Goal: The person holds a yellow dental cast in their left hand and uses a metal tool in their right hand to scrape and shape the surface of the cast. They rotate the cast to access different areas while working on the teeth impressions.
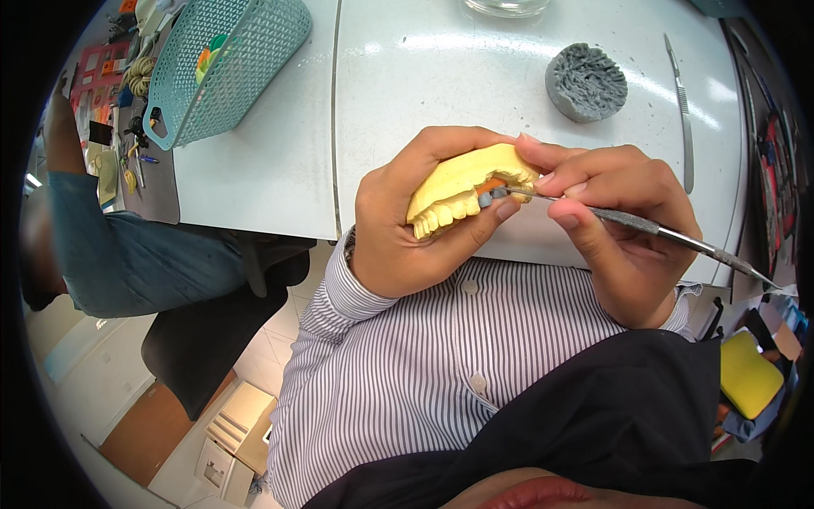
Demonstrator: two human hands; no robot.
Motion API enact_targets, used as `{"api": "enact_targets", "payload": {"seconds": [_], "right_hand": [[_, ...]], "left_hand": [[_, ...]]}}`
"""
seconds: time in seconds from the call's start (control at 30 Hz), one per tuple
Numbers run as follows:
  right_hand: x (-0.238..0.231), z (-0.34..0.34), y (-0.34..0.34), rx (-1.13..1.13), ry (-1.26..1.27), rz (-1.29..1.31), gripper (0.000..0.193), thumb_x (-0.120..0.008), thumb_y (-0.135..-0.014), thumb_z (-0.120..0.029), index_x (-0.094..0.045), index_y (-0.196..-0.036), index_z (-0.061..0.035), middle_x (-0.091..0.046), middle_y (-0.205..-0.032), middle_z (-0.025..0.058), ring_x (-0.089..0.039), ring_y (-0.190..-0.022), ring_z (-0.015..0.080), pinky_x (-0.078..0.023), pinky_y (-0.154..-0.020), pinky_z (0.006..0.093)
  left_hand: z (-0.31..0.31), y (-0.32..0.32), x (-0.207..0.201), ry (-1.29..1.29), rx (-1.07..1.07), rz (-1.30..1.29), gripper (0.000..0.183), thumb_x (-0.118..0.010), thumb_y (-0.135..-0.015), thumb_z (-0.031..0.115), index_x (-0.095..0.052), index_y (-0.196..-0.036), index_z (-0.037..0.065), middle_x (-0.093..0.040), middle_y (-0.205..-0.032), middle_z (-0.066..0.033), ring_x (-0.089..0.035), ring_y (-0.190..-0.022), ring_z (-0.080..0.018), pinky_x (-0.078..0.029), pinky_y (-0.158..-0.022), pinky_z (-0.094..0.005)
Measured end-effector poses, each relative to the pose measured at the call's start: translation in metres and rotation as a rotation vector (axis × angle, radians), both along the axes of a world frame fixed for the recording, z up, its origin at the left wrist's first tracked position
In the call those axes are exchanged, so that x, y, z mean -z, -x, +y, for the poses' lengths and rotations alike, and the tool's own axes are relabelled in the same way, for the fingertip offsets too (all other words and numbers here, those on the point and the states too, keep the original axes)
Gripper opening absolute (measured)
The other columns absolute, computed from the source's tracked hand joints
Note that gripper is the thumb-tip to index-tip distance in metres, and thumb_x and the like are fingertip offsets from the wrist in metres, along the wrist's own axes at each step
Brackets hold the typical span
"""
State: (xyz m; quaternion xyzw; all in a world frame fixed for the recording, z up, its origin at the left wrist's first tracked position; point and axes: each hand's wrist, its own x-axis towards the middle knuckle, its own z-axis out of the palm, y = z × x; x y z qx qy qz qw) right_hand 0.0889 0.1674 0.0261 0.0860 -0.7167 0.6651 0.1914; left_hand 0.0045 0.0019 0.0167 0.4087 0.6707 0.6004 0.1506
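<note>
My left hand (394, 225) is closed around a yellow dental cast (462, 182), held above the table's front edge with its teeth toward me. Set among the yellow teeth are grey wax teeth (486, 200), and an orange patch lies just behind them. Between the thumb and fingers of my right hand (632, 212) is a double-ended metal wax carver (632, 220) with a knurled grip. Its left tip meets the grey part of the cast; whether it presses in, I cannot tell. The right fingertips rest against the cast's edge.
A round grey block of wax (587, 82) with a carved top lies beyond my right hand. Farther right is a scalpel handle (681, 110). A glass dish (507, 7) stands at the far edge, a teal basket (229, 72) at the left. Another person's sleeve (153, 246) shows at left.
</note>
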Motion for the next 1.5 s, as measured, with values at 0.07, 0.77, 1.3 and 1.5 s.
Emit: {"api": "enact_targets", "payload": {"seconds": [0.07,0.77,1.3,1.5], "right_hand": [[0.002,-0.001,-0.001,0.007,0.042,-0.01,0.012,-0.059,-0.077,0.001,-0.05,-0.085,0.0007,-0.059,-0.086,0.0165,-0.058,-0.094,0.0332,-0.047,-0.082,0.0381],[0.006,-0.005,0.003,0.243,0.393,-0.034,0.005,-0.043,-0.089,-0.008,-0.043,-0.091,-0.0042,-0.053,-0.094,0.0143,-0.056,-0.079,0.0148,-0.045,-0.073,0.0263],[0.008,-0.008,0.008,0.145,0.494,-0.082,0.013,-0.03,-0.094,-0.017,-0.036,-0.092,-0.005,-0.051,-0.108,0.0264,-0.056,-0.098,0.0295,-0.048,-0.083,0.0307],[0.005,-0.011,0.012,0.157,0.483,-0.1,0.012,-0.031,-0.094,-0.017,-0.037,-0.092,-0.0058,-0.049,-0.112,0.0246,-0.053,-0.103,0.029,-0.047,-0.084,0.0311]], "left_hand": [[-0.002,-0.004,-0.001,0.023,-0.018,-0.117,0.034,-0.06,-0.076,0.0,-0.045,-0.106,-0.005,-0.057,-0.092,-0.0143,-0.06,-0.079,-0.0149,-0.051,-0.066,-0.0234],[-0.005,0.015,-0.002,-0.05,0.192,-0.55,0.077,-0.069,-0.063,-0.003,-0.023,-0.124,-0.001,-0.052,-0.102,-0.0272,-0.063,-0.077,-0.0231,-0.053,-0.056,-0.0265],[-0.006,0.012,-0.005,-0.087,0.073,-0.765,0.078,-0.072,-0.06,0.0,-0.026,-0.123,-0.004,-0.036,-0.126,-0.0252,-0.063,-0.08,-0.0229,-0.052,-0.07,-0.0271],[-0.01,0.015,-0.006,-0.094,0.103,-0.826,0.082,-0.076,-0.06,0.011,-0.026,-0.123,-0.003,-0.037,-0.124,-0.0276,-0.061,-0.086,-0.0239,-0.051,-0.071,-0.0252]]}}
